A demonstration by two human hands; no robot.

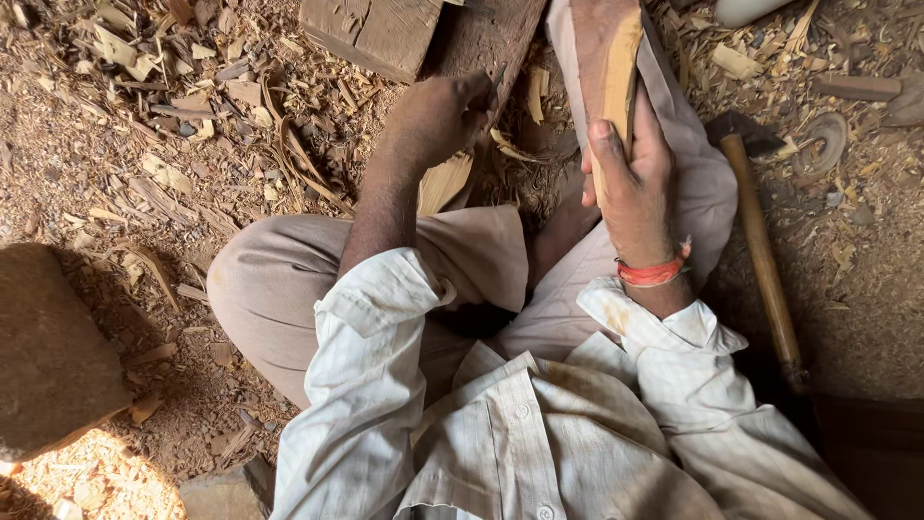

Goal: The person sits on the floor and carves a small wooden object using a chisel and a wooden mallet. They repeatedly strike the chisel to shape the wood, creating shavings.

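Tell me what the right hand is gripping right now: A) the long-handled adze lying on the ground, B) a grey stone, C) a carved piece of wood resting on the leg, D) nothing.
C: the right hand wraps around the carved piece of wood on the leg, while the adze lies untouched beside it on the shavings.

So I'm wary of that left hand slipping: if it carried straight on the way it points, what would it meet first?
Probably the dark wooden plank just past the left hand, with the squared pale block beside it. Depth is hard to judge from above.
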